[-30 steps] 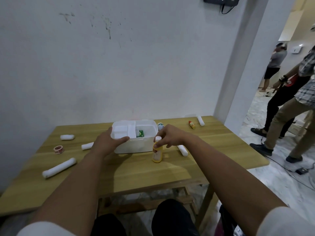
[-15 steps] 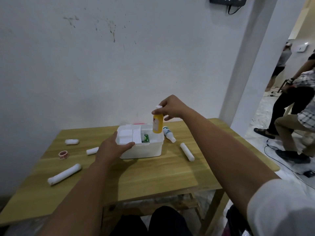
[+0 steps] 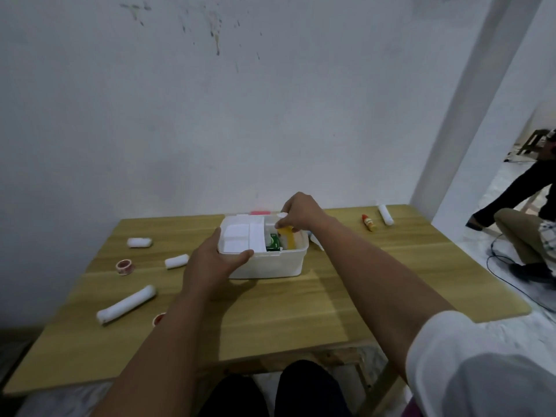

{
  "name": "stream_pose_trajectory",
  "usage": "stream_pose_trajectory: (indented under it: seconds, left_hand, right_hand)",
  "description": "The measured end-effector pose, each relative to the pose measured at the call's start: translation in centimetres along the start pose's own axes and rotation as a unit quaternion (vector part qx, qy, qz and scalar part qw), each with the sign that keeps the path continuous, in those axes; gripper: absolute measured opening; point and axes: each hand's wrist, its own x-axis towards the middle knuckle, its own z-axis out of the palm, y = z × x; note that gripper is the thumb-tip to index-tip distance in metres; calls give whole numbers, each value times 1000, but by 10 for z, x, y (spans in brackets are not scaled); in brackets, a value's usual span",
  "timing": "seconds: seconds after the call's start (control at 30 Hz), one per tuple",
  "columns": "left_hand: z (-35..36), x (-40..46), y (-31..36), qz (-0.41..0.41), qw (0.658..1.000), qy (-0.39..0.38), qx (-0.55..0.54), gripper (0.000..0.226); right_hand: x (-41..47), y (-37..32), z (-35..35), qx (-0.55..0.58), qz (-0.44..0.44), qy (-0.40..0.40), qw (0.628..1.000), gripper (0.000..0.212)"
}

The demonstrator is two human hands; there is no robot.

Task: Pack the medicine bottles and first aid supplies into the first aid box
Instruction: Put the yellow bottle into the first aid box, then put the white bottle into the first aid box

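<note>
The wooden surface (image 3: 301, 305) stands against a white wall (image 3: 210, 115). A white first aid box (image 3: 270, 260) sits open near the middle of the surface, toward the wall. The left part of the box carries a white divided tray (image 3: 240, 239). The right compartment holds a green packet (image 3: 273, 242).

The left hand (image 3: 210, 266) grips the near left corner of the box, with the thumb lying along the front rim and the fingers wrapped over the left wall. The right hand (image 3: 301, 213) hovers over the right compartment, its fingers closed on the white cap of a yellow bottle (image 3: 285, 237). The bottle hangs upright with its lower part inside the right compartment, just beside the green packet.

A long white bandage roll (image 3: 126, 303) lies on the left part of the surface, near the front. Two shorter white rolls (image 3: 177, 261) (image 3: 139, 242) lie farther back on the left. A roll of tape (image 3: 125, 267) sits between them, and a second one (image 3: 159, 319) shows beside the left forearm. On the far right lie a white roll (image 3: 386, 214) and a small orange bottle (image 3: 369, 223), close together but apart. A white item (image 3: 316, 242) lies just right of the box, partly hidden by the right forearm.
</note>
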Motion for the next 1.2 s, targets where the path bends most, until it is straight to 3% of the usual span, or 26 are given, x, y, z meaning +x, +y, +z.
stream_pose_trajectory:
  seconds: [0.17, 0.3, 0.43, 0.57, 0.7, 0.83, 1.07, 1.2]
  left_hand:
    - [3, -1, 0, 0, 1000, 23, 10, 93]
    - [-1, 0, 0, -4, 1000, 20, 11, 98]
    - [-1, 0, 0, -7, 1000, 16, 7, 101]
    - [0, 1, -2, -1, 1000, 18, 2, 95]
    - [3, 0, 1, -8, 1000, 25, 0, 91]
    - [4, 1, 5, -13, 999, 29, -4, 92]
    - [1, 3, 5, -28, 999, 13, 10, 102]
    - [-1, 4, 6, -35, 999, -1, 17, 107]
  right_hand:
    - [3, -4, -24, 53, 11, -15, 998, 36]
    - [4, 11, -45, 141, 46, 57, 987, 28]
    - [3, 45, -46, 33, 93, 99, 990, 17]
    - [-8, 69, -26, -103, 127, 29, 986, 37]
    - [-16, 75, -4, -146, 143, 27, 979, 30]
    - [-15, 75, 2, -159, 135, 62, 976, 36]
    - [-6, 73, -32, -82, 127, 116, 982, 32]
    - [-11, 60, -63, 24, 96, 158, 982, 24]
